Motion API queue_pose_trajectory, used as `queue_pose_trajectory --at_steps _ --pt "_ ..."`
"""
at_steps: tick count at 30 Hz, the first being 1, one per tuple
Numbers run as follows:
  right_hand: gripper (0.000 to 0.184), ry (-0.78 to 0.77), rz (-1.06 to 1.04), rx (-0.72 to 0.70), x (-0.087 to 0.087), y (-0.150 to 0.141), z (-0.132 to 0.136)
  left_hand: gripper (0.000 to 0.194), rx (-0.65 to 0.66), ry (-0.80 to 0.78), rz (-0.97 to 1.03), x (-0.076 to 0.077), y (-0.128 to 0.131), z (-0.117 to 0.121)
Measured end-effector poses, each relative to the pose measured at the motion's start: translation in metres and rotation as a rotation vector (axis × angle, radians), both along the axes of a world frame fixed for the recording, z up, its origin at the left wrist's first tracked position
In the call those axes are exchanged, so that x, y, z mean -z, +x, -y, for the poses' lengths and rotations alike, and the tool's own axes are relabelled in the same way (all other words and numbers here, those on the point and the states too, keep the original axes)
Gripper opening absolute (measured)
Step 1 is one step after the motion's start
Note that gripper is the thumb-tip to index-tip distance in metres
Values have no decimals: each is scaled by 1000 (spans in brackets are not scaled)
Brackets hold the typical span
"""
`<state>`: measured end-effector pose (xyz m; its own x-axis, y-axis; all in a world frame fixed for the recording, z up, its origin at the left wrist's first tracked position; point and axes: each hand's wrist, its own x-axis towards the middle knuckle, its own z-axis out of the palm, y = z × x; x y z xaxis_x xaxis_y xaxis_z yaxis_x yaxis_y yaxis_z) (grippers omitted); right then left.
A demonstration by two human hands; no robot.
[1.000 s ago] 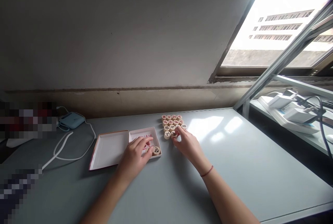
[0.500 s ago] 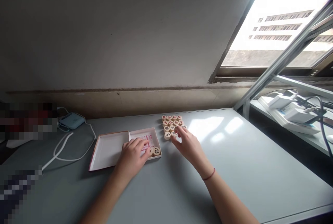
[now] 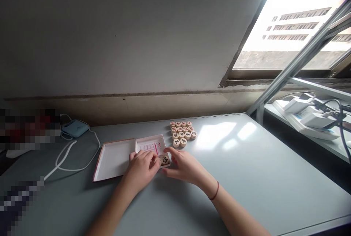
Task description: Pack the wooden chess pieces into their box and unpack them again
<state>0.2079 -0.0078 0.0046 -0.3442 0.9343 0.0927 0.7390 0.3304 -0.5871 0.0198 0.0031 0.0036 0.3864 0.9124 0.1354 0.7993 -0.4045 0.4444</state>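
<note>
1. The right hand point(image 3: 186, 166) has left the rows of round pieces point(image 3: 185, 129) towards the worktop's point(image 3: 246, 177) far edge and come nearer its near edge, thumb and forefinger spread at the box's point(image 3: 149, 138) near right corner.
2. The rows' nearer black-marked pieces point(image 3: 187, 135), partly covered before, now show fully.
3. The left hand's point(image 3: 141, 166) fingertips have drawn closer together, beside a partly hidden piece point(image 3: 158, 161).

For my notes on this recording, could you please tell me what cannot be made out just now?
- Head view: near-left inside of the box, hidden by the left hand.
- Head view: the partly covered piece's character, behind the same hand.
- Head view: far-left items, pixelated.
- Head view: shelf's far end, cut off by the right edge.
</note>
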Motion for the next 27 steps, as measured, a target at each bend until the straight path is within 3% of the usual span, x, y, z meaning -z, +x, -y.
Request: queue_pose_trajectory --at_steps 3,8,11,16,19,24,27 --pt "46 176 -35 51 -2 -4 2 18 -38 25 160 -8 2 0" --pt "9 422 -148 18 0 -12 3 28 -18 -179 486 -23 8 5" --pt "5 452 -165 53 -4 -4 -2 28 -66 -215 565 -22 9 6" --pt "6 378 -90 282 -15 34 -12 26 -165 -203 642 -14 5 3" --pt "11 260 41 406 -10 55 -17 27 -189 -203 668 -9 4 -1" --pt "4 83 247 388 8 68 -23 33 -227 -232 717 -2 5 -5" --pt "8 45 277 384 10 68 -25 35 -221 -234 667 -2 5 -4"
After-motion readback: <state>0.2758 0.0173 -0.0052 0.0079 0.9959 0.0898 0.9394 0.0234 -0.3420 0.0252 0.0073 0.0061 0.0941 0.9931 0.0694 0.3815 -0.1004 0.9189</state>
